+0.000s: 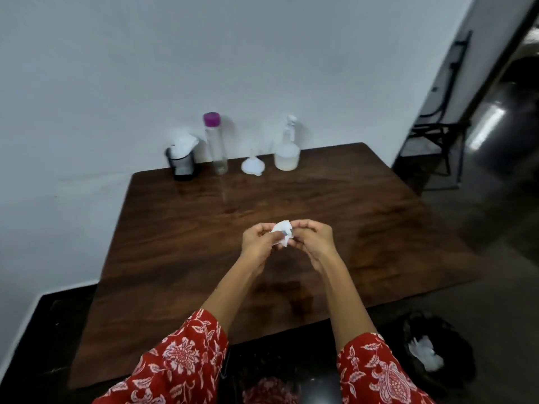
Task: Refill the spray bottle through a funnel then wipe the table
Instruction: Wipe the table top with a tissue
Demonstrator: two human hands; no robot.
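Observation:
My left hand [257,239] and my right hand [314,240] meet above the middle of the dark wooden table [175,258], both pinching a crumpled white tissue [282,232]. At the far edge, against the wall, stands the clear spray bottle [287,147] with a white trigger head and pale liquid in its lower part. Left of it a white funnel [252,164] rests mouth down on the wood. A tall clear bottle [215,144] with a purple cap stands further left.
A black holder with white tissues [182,158] sits at the table's far left corner. A dark bin [431,351] holding crumpled white paper stands on the floor at the lower right. A black metal chair [437,126] is by the wall beyond the table's right side.

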